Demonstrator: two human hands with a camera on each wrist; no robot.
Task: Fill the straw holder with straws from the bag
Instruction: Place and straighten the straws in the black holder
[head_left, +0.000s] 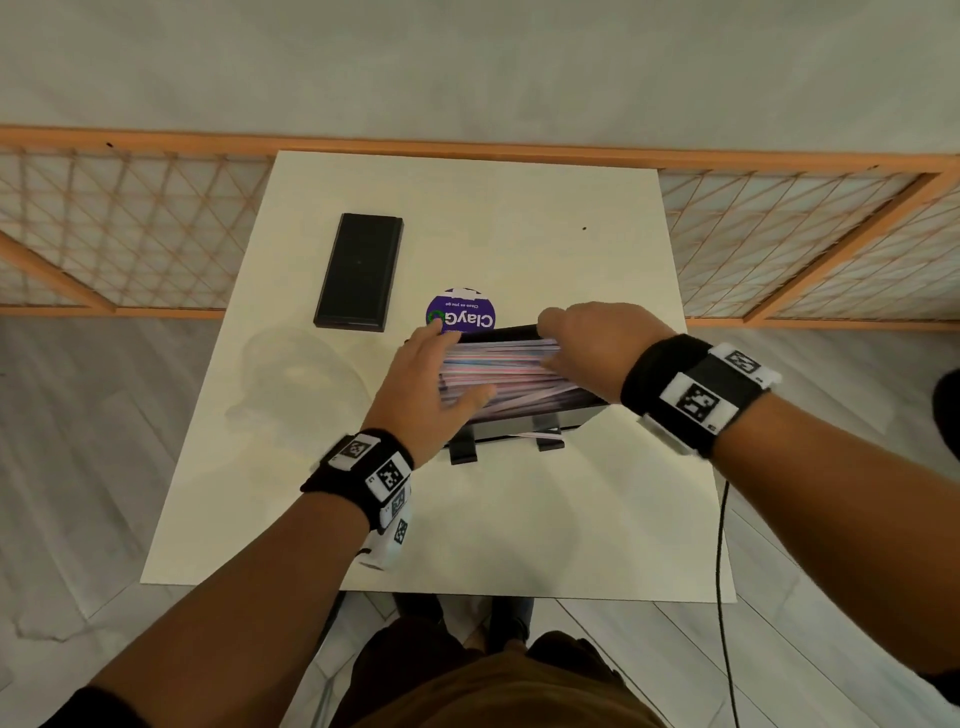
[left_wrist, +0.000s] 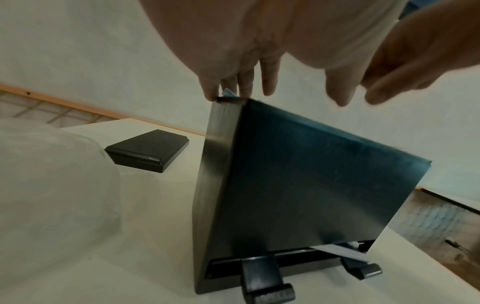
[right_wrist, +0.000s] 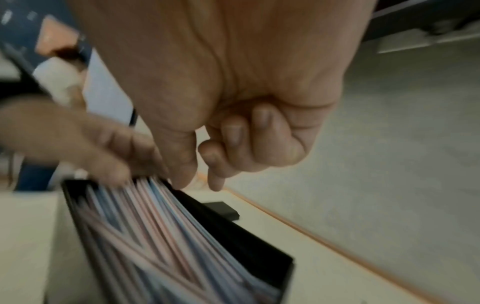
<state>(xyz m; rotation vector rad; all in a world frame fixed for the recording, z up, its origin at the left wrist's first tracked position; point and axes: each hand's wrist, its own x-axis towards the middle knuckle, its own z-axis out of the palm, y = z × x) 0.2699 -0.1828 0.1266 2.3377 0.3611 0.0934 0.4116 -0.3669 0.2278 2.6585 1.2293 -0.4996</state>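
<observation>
- The straw holder (head_left: 524, 415), a black box with its top open, stands near the middle of the table (head_left: 571, 519); the straws (head_left: 498, 374) lie lengthwise inside it, heaped close to its rim.
- The left hand (head_left: 426, 384) lies flat at the holder's left end, fingers straight and pressing on the straw ends.
- The right hand (head_left: 587, 338) sits at the holder's right end, fingers curled, thumb and forefinger down on the far straws; whether it pinches any I cannot tell.
- Judged as thin, wrapped straws: light, bendy and slippery, so they likely slide and cross; best squared from both ends with flat palms.
- One straw pokes out of the slot at the holder's foot, by the two front pegs.
- The clear bag (head_left: 296, 374) lies left of the holder, looking emptied.
- A black lid (head_left: 358, 273) rests beyond and left of the holder, a purple tub (head_left: 462, 312) just behind it.
- Open table in front of the holder gives room; the table's right edge is near.
</observation>
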